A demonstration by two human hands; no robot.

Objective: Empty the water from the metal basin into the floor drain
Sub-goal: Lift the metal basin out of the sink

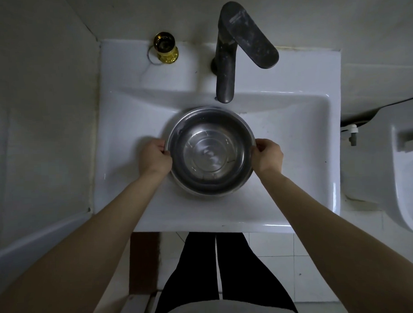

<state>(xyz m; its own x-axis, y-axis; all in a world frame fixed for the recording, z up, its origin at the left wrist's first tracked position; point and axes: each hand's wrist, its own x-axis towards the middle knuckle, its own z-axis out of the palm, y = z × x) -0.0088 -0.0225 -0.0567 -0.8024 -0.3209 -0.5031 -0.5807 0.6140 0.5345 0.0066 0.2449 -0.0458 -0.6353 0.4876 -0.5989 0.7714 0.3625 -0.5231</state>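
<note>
A round metal basin [210,151] with clear water in it sits inside the white sink [294,139], just below the dark faucet's spout. My left hand [154,158] grips the basin's left rim, fingers curled over the edge. On the opposite side my right hand [267,155] holds the right rim the same way. The floor drain is not in view.
A dark faucet [234,50] overhangs the basin's far edge. A small gold bottle [165,47] stands on the sink's back left ledge. White floor tiles [272,252] show below the sink's front edge, beside my legs. A white toilet [402,173] stands at the right, a wall at the left.
</note>
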